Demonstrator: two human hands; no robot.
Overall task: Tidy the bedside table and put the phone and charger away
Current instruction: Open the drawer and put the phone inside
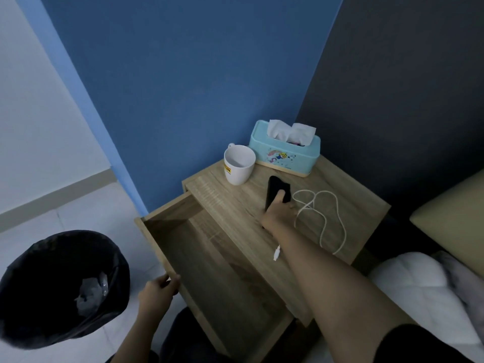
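The bench [340,189], a wooden bedside unit, fills the middle of the view against a blue wall, with its drawer [209,258] pulled out toward 7 o'clock and showing a bare wooden floor inside. At 8 o'clock of the bench a bin [52,289] lined with a black bag stands on the floor, crumpled wrapping lying in it. A bed [432,289] with white bedding sits at 4 o'clock. At the bench's 12 o'clock edge stands a teal tissue box [284,150], tissue poking out of its top, and just beside it at 10 o'clock a white mug [238,165], upright. The phone [275,188], black, lies flat near the middle of the top. The right hand [279,214] rests on its near end, thumb laid over it and fingers curled round its edge. At 3 o'clock of the phone the white cable [324,218] lies in loose loops, its plug [276,253] at the front edge. The left hand [157,290] is closed round the drawer's front corner.
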